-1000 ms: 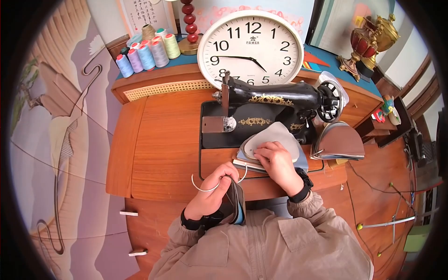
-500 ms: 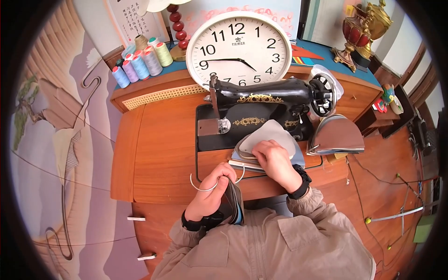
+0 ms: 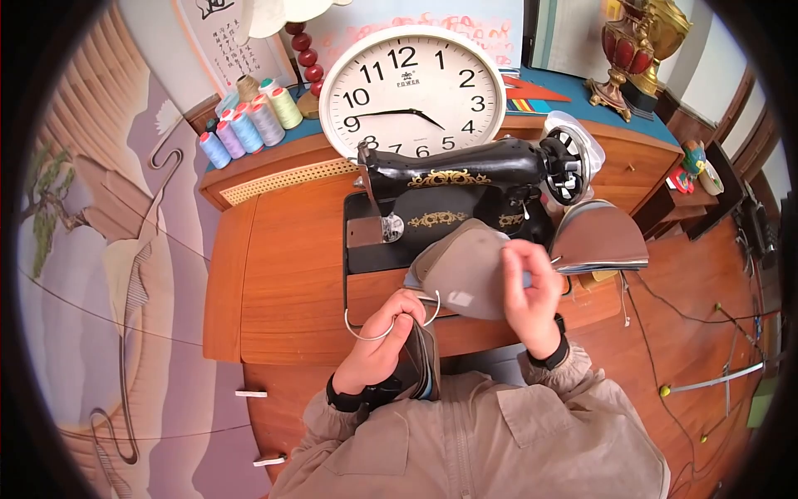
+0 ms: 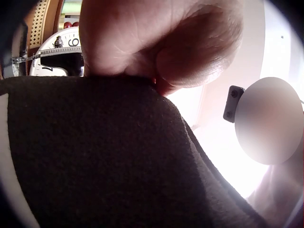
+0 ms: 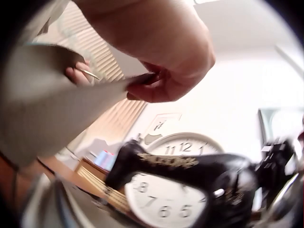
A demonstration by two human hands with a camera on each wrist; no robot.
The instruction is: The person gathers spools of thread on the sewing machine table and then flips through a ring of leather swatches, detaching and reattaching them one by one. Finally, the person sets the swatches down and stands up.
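Note:
My left hand (image 3: pixel 376 348) grips a bundle of dark sheet swatches (image 3: pixel 426 359) near my jacket. An open white ring (image 3: pixel 437 308) curves out on both sides of its fingers. In the left wrist view, a dark, felt-like swatch face (image 4: pixel 104 147) hangs below the fingers. My right hand (image 3: pixel 536 298) pinches the edge of a grey rounded swatch (image 3: pixel 475 270) between thumb and fingers. That swatch is raised at an angle above a pile of swatches (image 3: pixel 412 279) on the sewing table, and mostly hides it. A pale patch shows near its lower edge.
A black sewing machine (image 3: pixel 457 173) stands just behind the pile. To the right lies another swatch bundle (image 3: pixel 600 237), brown on top. Behind are a large wall clock (image 3: pixel 399 100), several thread spools (image 3: pixel 245 129) and a red-and-gold urn (image 3: pixel 628 54). Cables trail over the floor at right.
My right hand has moved right and lifted the grey swatch off the pile, tilting it. The left hand keeps its grip on the bundle. The head view has shifted slightly.

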